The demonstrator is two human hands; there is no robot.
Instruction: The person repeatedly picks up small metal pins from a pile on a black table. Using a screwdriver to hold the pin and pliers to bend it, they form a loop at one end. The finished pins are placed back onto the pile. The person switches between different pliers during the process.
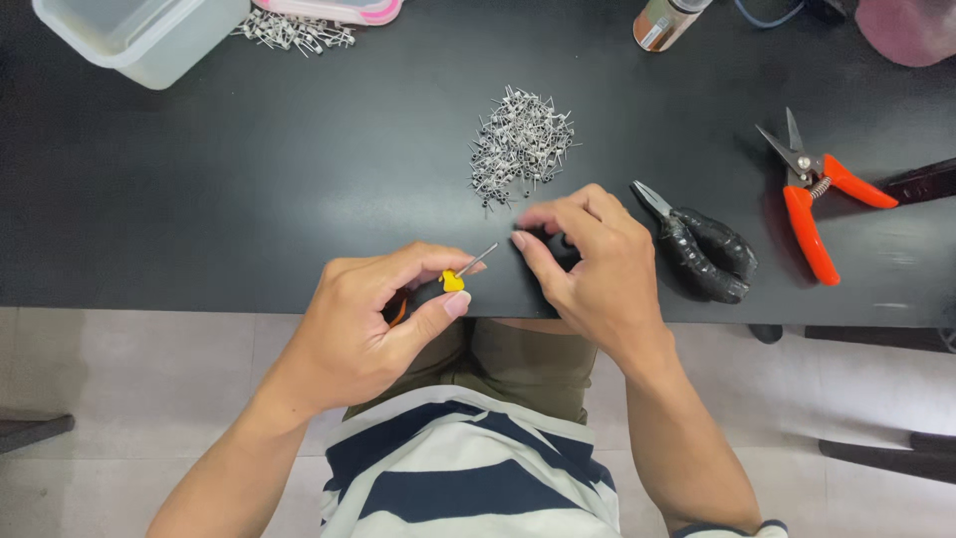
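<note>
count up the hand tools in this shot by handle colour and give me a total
Yellow-handled small screwdriver, in the left hand: 1
Black-handled pliers, beside the right hand: 1
Orange-handled cutters: 1
Total: 3

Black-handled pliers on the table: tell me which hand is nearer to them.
Right. The right hand sits just beside the black-handled pliers, almost touching them. The left hand, holding a small yellow-handled tool, is farther off, beyond the right hand.
</note>
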